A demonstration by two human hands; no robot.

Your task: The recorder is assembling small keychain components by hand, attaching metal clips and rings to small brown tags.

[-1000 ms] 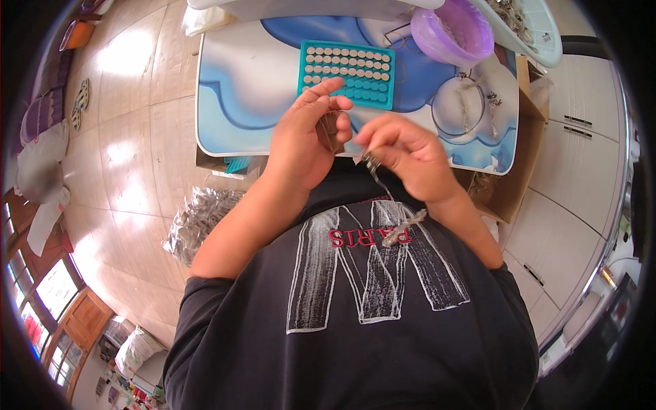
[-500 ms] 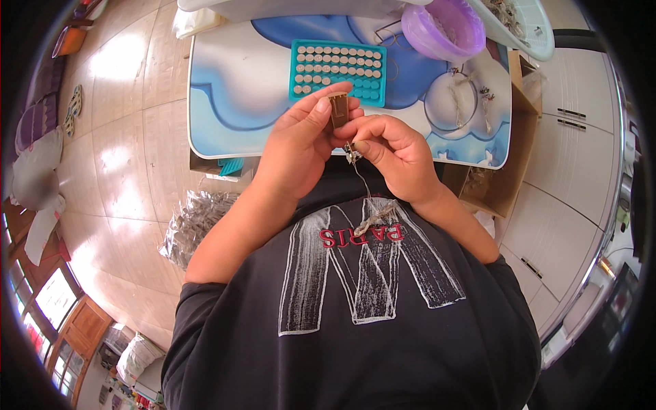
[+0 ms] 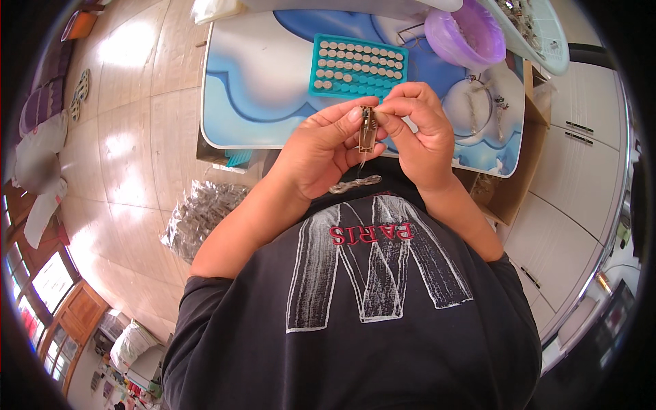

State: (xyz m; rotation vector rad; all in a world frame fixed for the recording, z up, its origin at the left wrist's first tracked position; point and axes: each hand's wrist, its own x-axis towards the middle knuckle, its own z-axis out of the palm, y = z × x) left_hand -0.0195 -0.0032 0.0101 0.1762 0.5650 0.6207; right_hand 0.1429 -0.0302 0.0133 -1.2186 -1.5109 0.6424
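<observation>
In front of my body, my left hand is closed around a small, narrow brown-gold case, gripping it between thumb and fingers. The case's open side faces up, and a small dark and metallic part shows at its far end. My right hand pinches at that end with thumb and forefinger; the fingertips cover what they grip. From the case's near end a thin wire runs down to a bundled pale cord, which hangs over my dark shirt.
A teal tray of round silvery discs lies on the blue-and-white table. Behind it to the right are a purple basin and a pale green basket. Corded parts lie at the right. Silvery packets are piled lower left.
The case has turned so its open side now shows. The small part that my right fingers held below it is now at its far end. The cord bundle has risen with it.
</observation>
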